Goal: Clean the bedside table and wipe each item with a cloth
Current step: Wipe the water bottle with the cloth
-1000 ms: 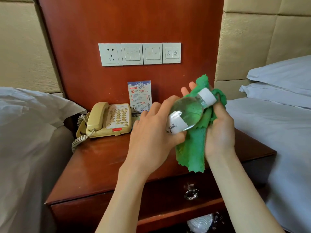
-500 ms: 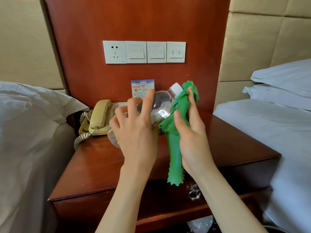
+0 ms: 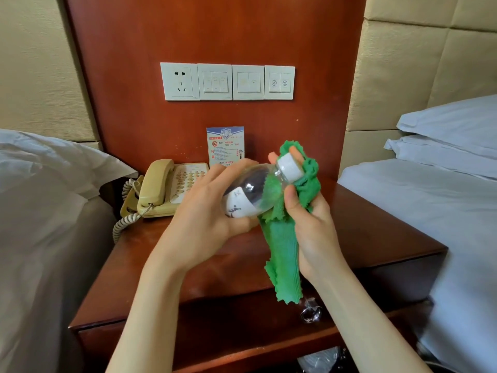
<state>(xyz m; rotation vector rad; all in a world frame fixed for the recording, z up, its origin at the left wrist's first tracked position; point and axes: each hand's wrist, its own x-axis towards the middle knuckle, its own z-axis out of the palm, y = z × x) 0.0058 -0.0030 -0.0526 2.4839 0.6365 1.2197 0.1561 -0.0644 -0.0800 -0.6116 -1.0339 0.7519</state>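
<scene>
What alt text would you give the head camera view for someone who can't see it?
Over a wooden bedside table, a left hand holds a clear water bottle tilted while a right hand wraps a green cloth around its capped neck. A beige telephone and small card stand behind.

One bottle [image 3: 252, 192], one green cloth [image 3: 285, 254], one telephone [image 3: 166, 189], one card [image 3: 226, 145], four wall plates [image 3: 227, 82], two hands [image 3: 204, 219]
</scene>
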